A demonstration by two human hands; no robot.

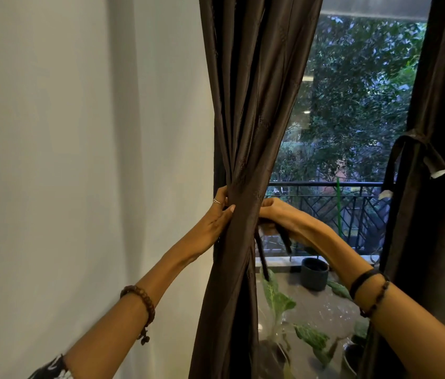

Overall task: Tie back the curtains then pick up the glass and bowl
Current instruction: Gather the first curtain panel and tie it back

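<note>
The dark brown left curtain (246, 110) hangs gathered into a bunch at the window's left side. My left hand (217, 214) grips the bunch from the left, thumb across the front of the cloth. My right hand (276, 213) reaches round it from the right and holds a dark tie strap (261, 250) whose ends dangle below. At the right edge, the right curtain (434, 214) hangs tied back with its own strap (418, 143). No glass or bowl is in view.
A white wall (79, 160) fills the left. Through the window I see trees, a black balcony railing (352, 206), a dark pot (315, 272) on a ledge and leafy plants (278, 299) below.
</note>
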